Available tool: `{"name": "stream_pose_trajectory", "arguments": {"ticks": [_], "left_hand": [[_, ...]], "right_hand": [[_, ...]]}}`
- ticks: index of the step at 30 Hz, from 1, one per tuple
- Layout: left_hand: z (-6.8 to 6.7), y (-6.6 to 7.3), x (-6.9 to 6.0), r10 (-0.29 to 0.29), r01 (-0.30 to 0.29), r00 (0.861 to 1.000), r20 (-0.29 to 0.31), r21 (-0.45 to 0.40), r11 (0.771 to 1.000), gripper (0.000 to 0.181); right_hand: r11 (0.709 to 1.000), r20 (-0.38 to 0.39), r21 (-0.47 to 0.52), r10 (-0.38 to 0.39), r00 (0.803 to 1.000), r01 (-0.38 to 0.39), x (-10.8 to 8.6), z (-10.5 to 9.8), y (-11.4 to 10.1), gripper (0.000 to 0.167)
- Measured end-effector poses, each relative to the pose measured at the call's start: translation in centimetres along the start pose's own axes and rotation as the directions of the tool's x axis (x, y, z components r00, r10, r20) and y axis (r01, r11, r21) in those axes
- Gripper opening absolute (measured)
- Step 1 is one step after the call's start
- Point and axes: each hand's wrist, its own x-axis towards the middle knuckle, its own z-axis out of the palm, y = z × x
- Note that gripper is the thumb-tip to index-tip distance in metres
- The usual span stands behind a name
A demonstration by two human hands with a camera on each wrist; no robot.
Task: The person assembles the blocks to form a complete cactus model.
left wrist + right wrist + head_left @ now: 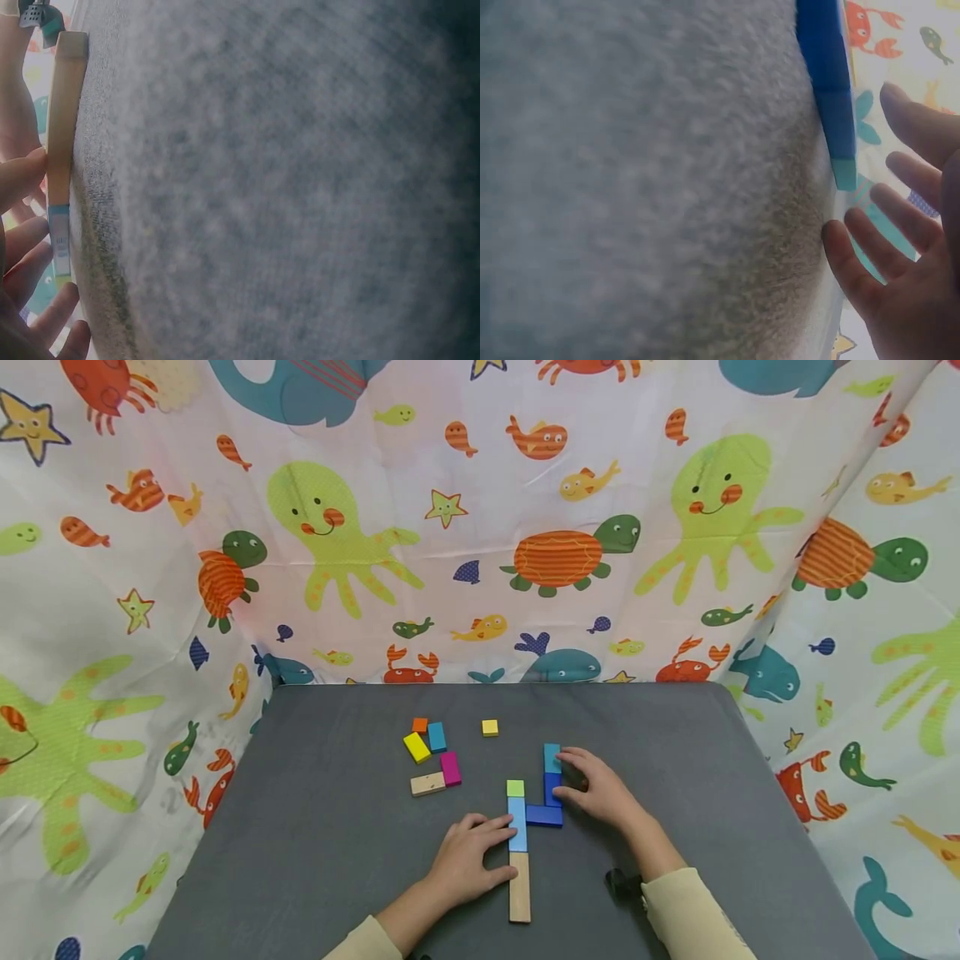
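Flat on the grey table lies a figure of blocks joined end to end. A long plain wooden block (519, 893) is nearest, then a light blue block (517, 827) and a small lime green block (515, 788). To their right, a dark blue block (545, 816) lies crosswise, with an upright-running blue block (552, 789) and a teal block (552, 757) beyond it. My left hand (471, 858) rests its spread fingertips along the left side of the wooden and light blue blocks. Beside the teal and blue blocks is my right hand (600, 789), fingers loosely bent, gripping nothing.
Left of the figure lie loose blocks: orange (420, 725), yellow (417, 747), teal (437, 737), magenta (451, 769) and plain wood (427, 784). A small yellow block (490, 727) sits apart, farther back. A printed curtain (465, 485) hangs behind the grey table (337, 860).
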Motion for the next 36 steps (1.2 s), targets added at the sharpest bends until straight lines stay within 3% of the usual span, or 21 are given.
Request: {"name": "stream_pose_trajectory", "arguments": {"ticks": [9,15,23,31,36], "left_hand": [[-0.1,0.0,-0.2,0.009,-0.009,1.0,-0.009,0.004,1.0,0.058],[-0.3,0.3,0.0,0.006,-0.006,1.0,0.012,0.012,1.0,0.058],[-0.6,0.5,0.1,0.011,-0.012,1.0,0.026,0.031,0.999,0.056],[-0.8,0.5,0.0,0.065,-0.065,0.997,-0.049,0.0,0.998,0.05],[-1.3,0.1,0.3,0.046,-0.044,0.992,-0.12,0.02,0.999,0.049]], "right_hand": [[0.991,0.05,-0.121,-0.059,0.997,0.064,-0.1,0.5,-0.1,0.062],[0.989,0.098,-0.143,-0.025,0.995,0.039,-0.1,0.4,-0.3,0.058],[0.987,0.103,-0.153,-0.025,0.994,0.04,-0.1,0.2,-0.6,0.058],[0.986,0.114,-0.164,-0.004,0.993,0.022,0.1,-0.1,-0.8,0.057],[0.986,0.118,-0.169,0.004,0.993,0.016,0.1,-0.1,-0.8,0.059]]}}
